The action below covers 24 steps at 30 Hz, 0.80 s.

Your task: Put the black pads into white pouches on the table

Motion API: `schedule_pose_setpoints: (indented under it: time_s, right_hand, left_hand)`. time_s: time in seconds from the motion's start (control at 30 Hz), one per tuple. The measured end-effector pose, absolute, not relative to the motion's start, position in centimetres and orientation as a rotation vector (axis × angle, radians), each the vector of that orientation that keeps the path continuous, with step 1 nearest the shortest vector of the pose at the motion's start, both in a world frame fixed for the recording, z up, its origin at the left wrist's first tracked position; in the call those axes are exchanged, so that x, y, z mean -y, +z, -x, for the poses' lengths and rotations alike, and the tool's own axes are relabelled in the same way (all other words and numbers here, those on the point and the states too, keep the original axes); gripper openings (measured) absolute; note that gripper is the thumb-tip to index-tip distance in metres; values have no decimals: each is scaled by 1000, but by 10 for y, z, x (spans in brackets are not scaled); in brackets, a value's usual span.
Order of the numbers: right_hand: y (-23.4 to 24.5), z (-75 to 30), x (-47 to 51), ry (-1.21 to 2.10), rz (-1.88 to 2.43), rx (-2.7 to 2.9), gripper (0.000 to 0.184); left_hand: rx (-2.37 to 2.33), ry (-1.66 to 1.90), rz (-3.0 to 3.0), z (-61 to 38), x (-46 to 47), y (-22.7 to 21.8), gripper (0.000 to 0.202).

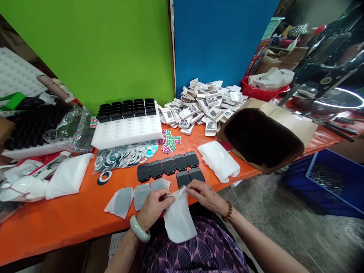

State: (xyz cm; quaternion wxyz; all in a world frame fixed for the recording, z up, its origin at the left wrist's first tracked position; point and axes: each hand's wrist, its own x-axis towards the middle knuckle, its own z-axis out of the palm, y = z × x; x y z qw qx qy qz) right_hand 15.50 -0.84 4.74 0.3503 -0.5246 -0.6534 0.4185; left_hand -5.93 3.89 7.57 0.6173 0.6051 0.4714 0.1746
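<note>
Head view: black cases [180,162] between white bag [179,222] and heaped cartons [189,110].

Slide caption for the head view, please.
Left hand and right hand pinch a white wrapper near flat black pieces on an orange table.

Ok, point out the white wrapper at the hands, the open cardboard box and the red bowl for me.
White wrapper [179,222]: head view, middle of its hanging part.
Cardboard box [294,123]: head view, its pale outer wall.
Red bowl [263,94]: head view, its front wall.
</note>
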Motion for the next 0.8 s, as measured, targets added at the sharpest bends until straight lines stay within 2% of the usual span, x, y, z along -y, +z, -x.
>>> schedule_pose_setpoints:
  time_s: [0.03, 0.07, 0.2, 0.33, 0.5, 0.63, 0.8]
  right_hand:
    - [48, -159, 2, 956, 1400, 1802, 21]
    - [48, -162, -6, 837, 1446, 1908, 19]
    - [44, -164, -35, 583, 1640, 2277, 40]
    - [46, -155, -52, 565, 1722, 2436, 46]
    - [48, -154, -56, 619, 1671, 2487, 38]
    - [46, -158, -56, 579, 1745, 2425, 51]
    - [50, -156, -63, 653, 1787, 2478, 47]
  left_hand:
    - [-1120, 379, -1553, 64, -41, 77, 19]
    - [-1147, 360, -1691, 67, -43, 78, 16]
    - [-1144, 216, -2028, 69, -44, 81, 16]
    - [-1069, 48, -2123, 65, -41, 80, 18]
    - [-1049, 1, -2124, 63, -42, 75, 19]
    - [-1025, -45, -2159, 60, -43, 72, 19]
    - [-1027, -31, -2172, 59, -42, 70, 18]
